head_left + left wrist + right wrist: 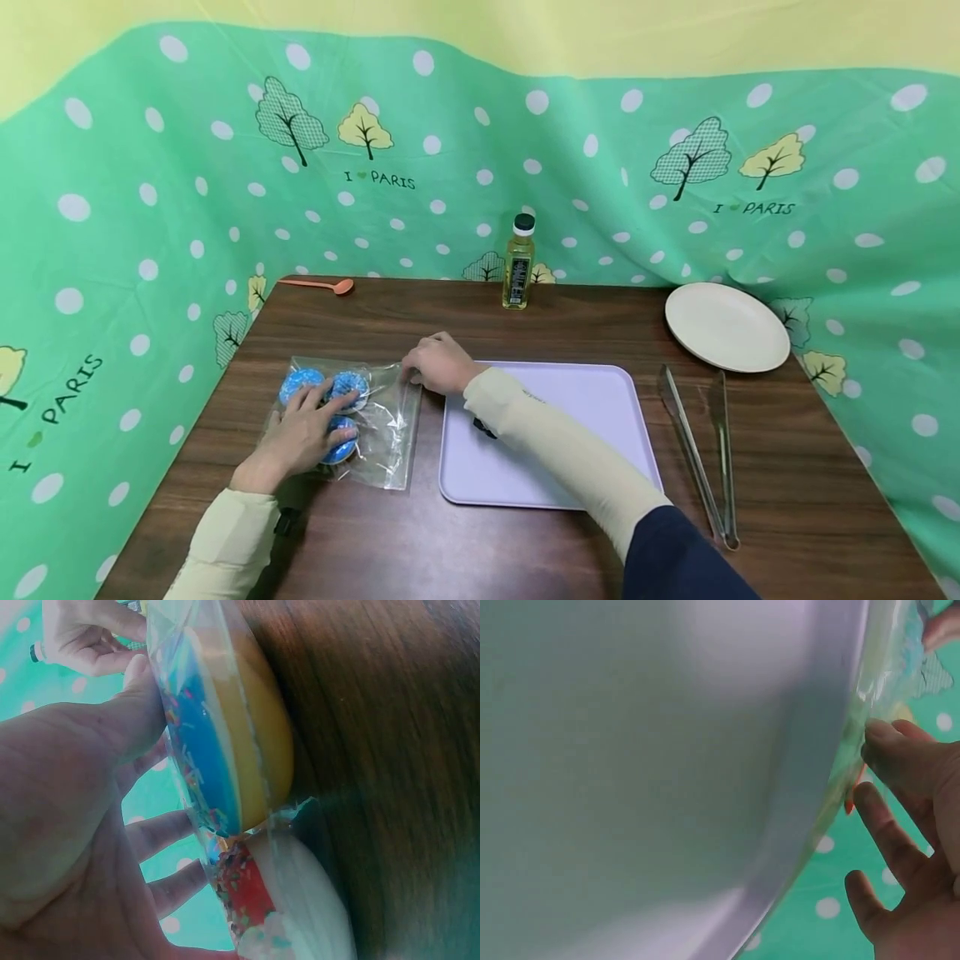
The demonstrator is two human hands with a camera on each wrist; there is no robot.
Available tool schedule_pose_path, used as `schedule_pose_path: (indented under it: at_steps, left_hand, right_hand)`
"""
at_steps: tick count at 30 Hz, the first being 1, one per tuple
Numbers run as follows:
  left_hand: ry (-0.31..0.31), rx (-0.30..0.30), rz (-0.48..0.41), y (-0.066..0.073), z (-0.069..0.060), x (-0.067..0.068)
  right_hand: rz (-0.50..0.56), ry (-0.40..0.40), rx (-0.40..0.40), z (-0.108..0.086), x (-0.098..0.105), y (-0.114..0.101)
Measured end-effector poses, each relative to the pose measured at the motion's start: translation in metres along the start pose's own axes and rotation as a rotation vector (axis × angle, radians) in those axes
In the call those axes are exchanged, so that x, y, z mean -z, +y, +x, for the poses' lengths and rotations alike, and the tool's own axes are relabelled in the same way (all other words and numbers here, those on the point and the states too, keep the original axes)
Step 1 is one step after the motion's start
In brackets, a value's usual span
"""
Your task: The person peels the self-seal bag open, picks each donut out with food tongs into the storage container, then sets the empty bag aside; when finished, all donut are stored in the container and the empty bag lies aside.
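A clear plastic bag [386, 433] with several blue-iced toy-like doughnuts [302, 382] lies flat at the left of the table. My left hand [294, 435] rests on the bag with its fingers spread over the doughnuts. Seen from the left wrist, one doughnut [262, 735] has blue icing, sprinkles and a yellow base, and another [251, 881] shows red icing. At the bag's far right corner my right hand [441, 364] pinches the plastic edge between thumb and fingertip; the right wrist view shows its other fingers loosely spread.
A lavender tray [570, 433] lies beside the bag, under my right forearm. Metal tongs [693, 454] and a white oval plate [727, 327] are to the right. An oil bottle [518, 267] stands at the back; an orange spoon [341, 287] lies at the back left.
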State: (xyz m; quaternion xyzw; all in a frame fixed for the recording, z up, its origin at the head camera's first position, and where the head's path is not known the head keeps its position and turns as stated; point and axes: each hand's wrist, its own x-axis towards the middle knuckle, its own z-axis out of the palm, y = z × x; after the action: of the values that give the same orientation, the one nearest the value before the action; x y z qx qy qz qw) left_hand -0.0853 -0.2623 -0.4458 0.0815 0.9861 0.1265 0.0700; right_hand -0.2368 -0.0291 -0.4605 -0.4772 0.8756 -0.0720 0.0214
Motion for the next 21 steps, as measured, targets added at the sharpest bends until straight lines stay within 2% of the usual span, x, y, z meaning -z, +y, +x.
schedule_pose_path:
  at_steps: [6, 12, 21]
  left_hand:
    - [-0.005, 0.001, -0.005, -0.001, 0.0, -0.001]
    - [-0.012, 0.003, -0.005, -0.002, 0.0, 0.001]
    - [-0.021, 0.007, -0.009, -0.001, 0.0, -0.001]
  right_hand:
    - [-0.112, 0.016, 0.06, -0.003, 0.003, -0.009]
    - [-0.094, 0.044, 0.044, -0.012, 0.009, -0.003]
    - [-0.078, 0.027, 0.06, -0.023, 0.007, 0.006]
